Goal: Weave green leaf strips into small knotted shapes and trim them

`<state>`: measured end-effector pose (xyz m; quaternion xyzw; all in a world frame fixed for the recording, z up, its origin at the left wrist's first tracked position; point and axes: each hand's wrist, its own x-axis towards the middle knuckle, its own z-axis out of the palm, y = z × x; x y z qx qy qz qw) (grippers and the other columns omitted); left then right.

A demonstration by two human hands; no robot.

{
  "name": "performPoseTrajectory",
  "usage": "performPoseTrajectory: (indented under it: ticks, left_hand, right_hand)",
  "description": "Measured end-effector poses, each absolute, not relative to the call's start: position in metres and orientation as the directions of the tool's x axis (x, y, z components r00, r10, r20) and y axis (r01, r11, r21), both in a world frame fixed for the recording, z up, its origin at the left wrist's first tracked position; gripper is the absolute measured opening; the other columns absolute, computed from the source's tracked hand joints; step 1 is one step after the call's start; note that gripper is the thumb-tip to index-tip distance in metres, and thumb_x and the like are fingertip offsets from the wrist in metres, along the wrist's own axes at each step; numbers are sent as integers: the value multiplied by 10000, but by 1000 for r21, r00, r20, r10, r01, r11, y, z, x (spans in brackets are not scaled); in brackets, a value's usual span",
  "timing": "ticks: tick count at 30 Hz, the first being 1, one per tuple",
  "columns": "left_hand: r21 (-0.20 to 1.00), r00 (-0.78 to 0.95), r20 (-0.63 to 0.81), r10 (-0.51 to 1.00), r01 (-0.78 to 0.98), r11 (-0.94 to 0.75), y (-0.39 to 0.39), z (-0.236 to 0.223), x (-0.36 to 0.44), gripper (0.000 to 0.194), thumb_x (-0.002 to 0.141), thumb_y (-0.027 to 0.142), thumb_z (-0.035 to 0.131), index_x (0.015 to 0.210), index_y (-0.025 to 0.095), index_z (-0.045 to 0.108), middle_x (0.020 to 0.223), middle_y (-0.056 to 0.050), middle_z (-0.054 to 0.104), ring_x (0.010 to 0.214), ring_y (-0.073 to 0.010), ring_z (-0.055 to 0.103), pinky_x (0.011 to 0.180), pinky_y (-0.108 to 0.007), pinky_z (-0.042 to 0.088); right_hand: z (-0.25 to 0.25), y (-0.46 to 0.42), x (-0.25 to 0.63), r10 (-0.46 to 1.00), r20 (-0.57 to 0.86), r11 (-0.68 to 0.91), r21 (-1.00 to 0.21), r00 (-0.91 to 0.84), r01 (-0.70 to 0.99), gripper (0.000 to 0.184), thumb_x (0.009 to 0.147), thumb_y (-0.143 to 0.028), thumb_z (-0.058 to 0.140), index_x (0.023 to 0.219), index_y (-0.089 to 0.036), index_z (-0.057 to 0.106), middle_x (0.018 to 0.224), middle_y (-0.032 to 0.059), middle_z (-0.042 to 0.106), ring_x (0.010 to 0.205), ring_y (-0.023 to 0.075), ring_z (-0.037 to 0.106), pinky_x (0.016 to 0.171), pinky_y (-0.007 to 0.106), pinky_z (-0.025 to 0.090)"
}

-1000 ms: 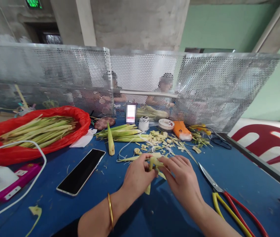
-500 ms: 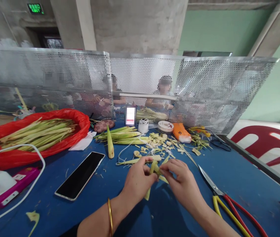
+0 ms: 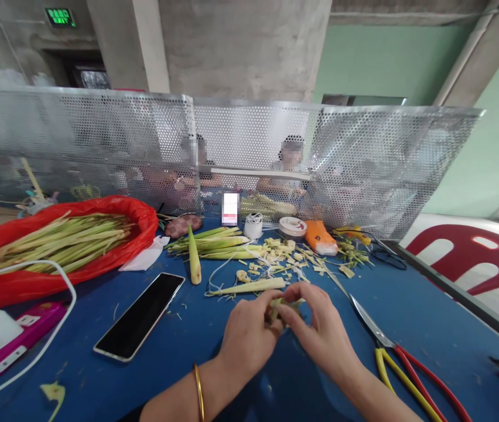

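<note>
Low over the blue table my left hand [image 3: 252, 328] is closed on a small bundle of pale green leaf strip [image 3: 274, 306], much of it hidden by the fingers. My right hand [image 3: 320, 319] curls round the bundle's other side, thumb and index finger pinching at it. Just beyond the hands lies a peeled pale stalk [image 3: 249, 286] with white thread about it. Scissors [image 3: 379, 337] with one yellow and one red handle rest open to the right of my right hand.
A red plastic bag [image 3: 142, 249] of long stalks stands left, near a black phone [image 3: 139, 316] and a purple power strip [image 3: 21, 337]. Leaf scraps [image 3: 282, 249], a thread spool [image 3: 253, 225], a tape roll [image 3: 292, 227] and an orange packet [image 3: 321, 237] lie before a perforated metal screen [image 3: 249, 132].
The loose strip ends that hung below and stuck out between my hands are now gathered within the fingers. My right hand has moved in closer to the left and covers more of the strip.
</note>
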<state>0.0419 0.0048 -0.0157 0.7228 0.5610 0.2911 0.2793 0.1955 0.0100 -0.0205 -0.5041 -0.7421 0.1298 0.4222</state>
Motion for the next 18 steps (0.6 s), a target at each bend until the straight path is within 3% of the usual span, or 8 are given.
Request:
performPoseTrajectory:
  ticks: [4, 8, 11, 18]
  left_hand:
    - [732, 262, 115, 958, 630, -260, 5, -13, 39, 494, 725, 179, 581, 1197, 312, 641, 729, 22, 677, 675, -169, 581, 646, -263, 359]
    - [647, 402, 152, 903, 650, -399, 2, -7, 38, 472, 738, 175, 586, 1178, 332, 658, 771, 9, 688, 745, -190, 576, 703, -279, 353]
    - [609, 495, 154, 855, 634, -477, -1, -6, 38, 405, 758, 188, 597, 1125, 338, 679, 739, 15, 673, 714, -181, 557, 697, -280, 331]
    - [633, 561, 137, 817, 584, -508, -2, -9, 40, 375, 736, 191, 645, 1075, 343, 697, 731, 38, 686, 672, -160, 544, 695, -273, 321]
  right_hand:
    - [-13, 19, 207, 900, 408, 405, -654, -153, 638, 376, 894, -511, 489, 754, -215, 673, 767, 37, 649, 743, 199, 588, 700, 304, 424]
    - [-14, 29, 215, 985, 83, 147, -859, -151, 490, 571, 841, -650, 454, 564, -183, 630, 563, 13, 570, 572, 162, 508, 536, 267, 351]
    - [-13, 30, 217, 977, -79, -6, -937, -196, 348, 522, 768, -646, 561, 566, -173, 650, 547, 0, 562, 554, 141, 466, 529, 254, 330]
    - [-7, 25, 217, 908, -200, -173, -979, -368, 106, 312, 655, -436, 740, 564, -156, 640, 520, -37, 509, 519, 95, 403, 533, 229, 313]
